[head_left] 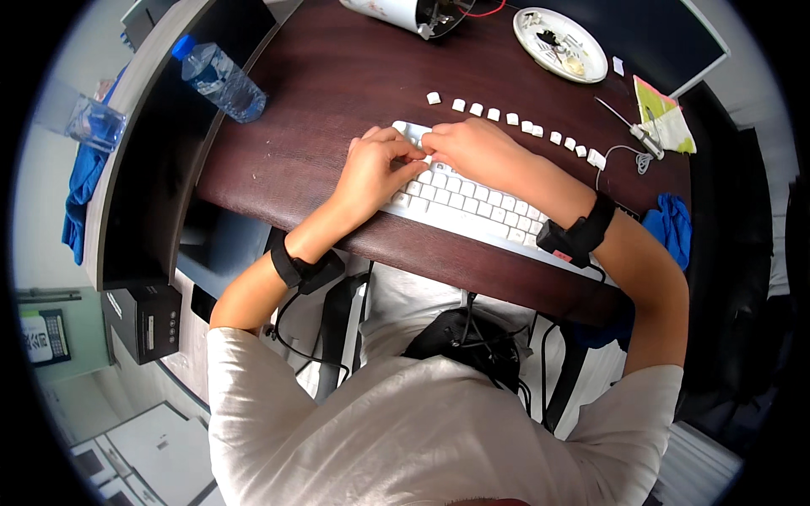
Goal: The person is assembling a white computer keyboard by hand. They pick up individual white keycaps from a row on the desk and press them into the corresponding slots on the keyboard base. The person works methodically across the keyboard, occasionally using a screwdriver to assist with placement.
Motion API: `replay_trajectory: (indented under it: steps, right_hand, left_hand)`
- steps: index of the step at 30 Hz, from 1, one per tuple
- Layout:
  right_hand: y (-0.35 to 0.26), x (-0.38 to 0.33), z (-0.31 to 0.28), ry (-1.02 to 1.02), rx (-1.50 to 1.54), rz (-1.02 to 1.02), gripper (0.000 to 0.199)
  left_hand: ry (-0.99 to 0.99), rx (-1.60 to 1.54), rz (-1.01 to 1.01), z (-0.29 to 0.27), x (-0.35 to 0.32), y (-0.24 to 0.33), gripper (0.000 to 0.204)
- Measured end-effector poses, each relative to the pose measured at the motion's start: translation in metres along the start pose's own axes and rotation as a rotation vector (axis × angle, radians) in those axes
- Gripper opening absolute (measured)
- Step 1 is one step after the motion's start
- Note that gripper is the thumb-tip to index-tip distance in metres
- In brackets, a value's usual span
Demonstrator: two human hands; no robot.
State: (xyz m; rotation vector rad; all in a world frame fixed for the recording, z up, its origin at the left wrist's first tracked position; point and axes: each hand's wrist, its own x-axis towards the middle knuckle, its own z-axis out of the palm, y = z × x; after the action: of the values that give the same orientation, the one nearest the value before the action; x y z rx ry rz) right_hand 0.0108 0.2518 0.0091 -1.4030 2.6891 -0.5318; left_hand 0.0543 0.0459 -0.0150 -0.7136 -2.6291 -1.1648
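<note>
A white keyboard (472, 198) lies at a slant along the front edge of the desk. Both hands meet over its far left corner. My left hand (371, 169) is closed, thumb and forefinger pinched at a small white keycap (427, 161). From the right, my right hand (477, 150) reaches across the upper keys, its fingers bent and close together beside the left fingertips. Whatever those right fingers hold is hidden. Beyond the keyboard, several loose white keycaps (512, 119) form a slanting row on the dark brown desk (337, 88).
A white plate (540, 51) holding scraps sits at the back, near a monitor (645, 38). Right of the keycaps lie a white corded tool (645, 139) and a blue cloth (668, 228). A water bottle (221, 80) stands at the left; a white container (388, 10) lies at the far edge.
</note>
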Motion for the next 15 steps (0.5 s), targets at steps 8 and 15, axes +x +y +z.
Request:
replay_trajectory:
  steps: [8,15]
  right_hand:
    - [0.007,-0.003,0.007,0.069,-0.025,-0.056,0.012]
    - [0.007,0.0,0.005,0.017,0.082,-0.008,0.011]
  left_hand:
    - [0.058,0.051,0.008,0.009,-0.002,0.005,0.014]
    - [0.037,0.213,0.047,0.008,-0.001,0.018,0.013]
